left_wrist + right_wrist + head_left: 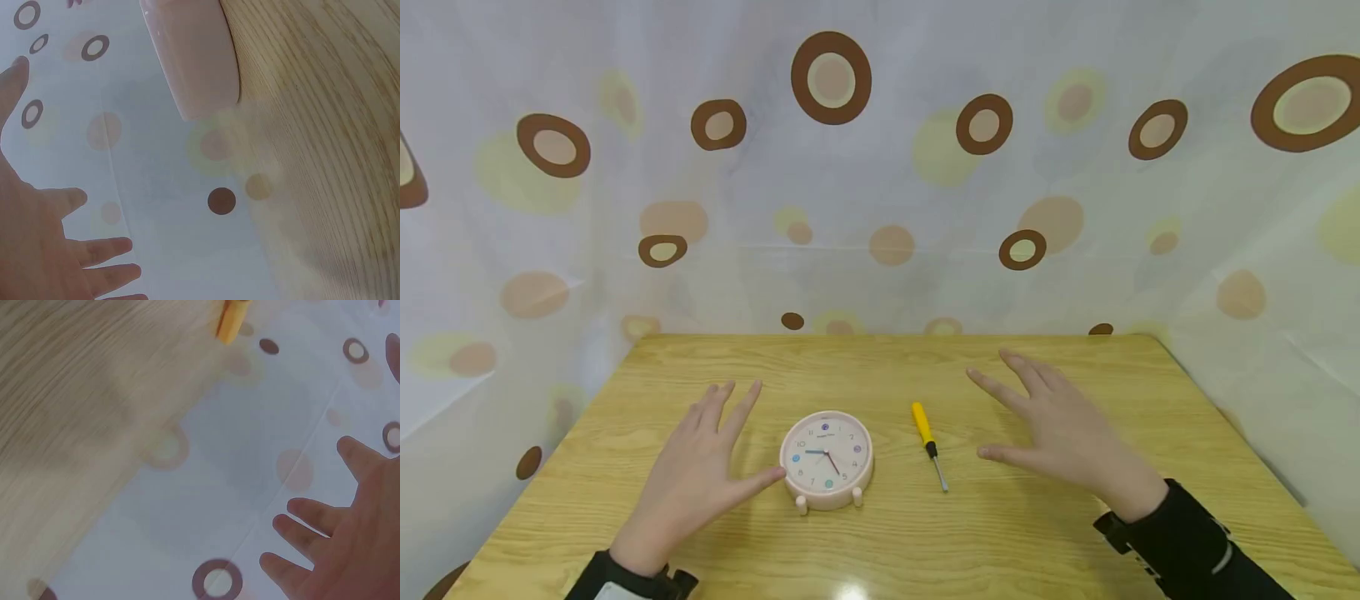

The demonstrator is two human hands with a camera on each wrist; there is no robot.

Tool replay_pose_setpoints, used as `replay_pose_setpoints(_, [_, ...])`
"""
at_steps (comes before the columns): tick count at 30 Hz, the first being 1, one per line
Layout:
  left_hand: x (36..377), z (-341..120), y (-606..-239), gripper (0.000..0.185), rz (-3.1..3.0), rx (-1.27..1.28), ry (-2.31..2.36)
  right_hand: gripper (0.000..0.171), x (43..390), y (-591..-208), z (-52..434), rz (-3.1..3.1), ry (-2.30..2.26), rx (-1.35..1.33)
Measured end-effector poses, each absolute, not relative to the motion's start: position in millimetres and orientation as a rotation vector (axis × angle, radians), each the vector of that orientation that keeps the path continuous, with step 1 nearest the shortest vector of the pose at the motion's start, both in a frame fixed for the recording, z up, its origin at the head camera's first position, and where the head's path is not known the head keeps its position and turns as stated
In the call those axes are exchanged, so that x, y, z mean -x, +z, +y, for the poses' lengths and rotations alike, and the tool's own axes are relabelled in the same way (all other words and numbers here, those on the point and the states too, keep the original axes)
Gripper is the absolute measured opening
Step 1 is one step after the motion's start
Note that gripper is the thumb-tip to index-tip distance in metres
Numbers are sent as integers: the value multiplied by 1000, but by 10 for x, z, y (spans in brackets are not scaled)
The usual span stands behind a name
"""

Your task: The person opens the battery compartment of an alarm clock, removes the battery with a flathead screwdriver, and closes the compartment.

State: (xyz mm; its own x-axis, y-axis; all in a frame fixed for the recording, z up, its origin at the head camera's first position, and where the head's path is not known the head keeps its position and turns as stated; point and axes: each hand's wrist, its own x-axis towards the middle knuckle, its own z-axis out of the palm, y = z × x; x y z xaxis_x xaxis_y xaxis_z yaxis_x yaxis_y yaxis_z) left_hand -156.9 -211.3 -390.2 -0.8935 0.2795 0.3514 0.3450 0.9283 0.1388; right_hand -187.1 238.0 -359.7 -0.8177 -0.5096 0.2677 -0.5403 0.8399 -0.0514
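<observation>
A round pink alarm clock (826, 458) with a white face lies tilted back on the wooden table, its two short feet toward me. To its right is a screwdriver (928, 442) with a yellow handle and its metal tip pointing toward me. My left hand (696, 475) is held up left of the clock, fingers spread, thumb tip by the clock's edge; whether it touches I cannot tell. Right of the screwdriver, my right hand (1056, 425) hovers with spread fingers and holds nothing. The left wrist view shows the clock's pink side (197, 59); the right one shows the yellow handle (232, 322).
The light wooden table (880, 550) reaches back to a pale curtain (880, 175) with brown and yellow circles. That cloth also hangs along the left and right sides. Black bands circle both wrists.
</observation>
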Motion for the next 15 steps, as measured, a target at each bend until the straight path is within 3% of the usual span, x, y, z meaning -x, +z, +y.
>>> replay_pose_setpoints(15, [1626,-1993,-3858,120,-2810,456,-319,97,1906,-3659,1658,-2764,205,-967])
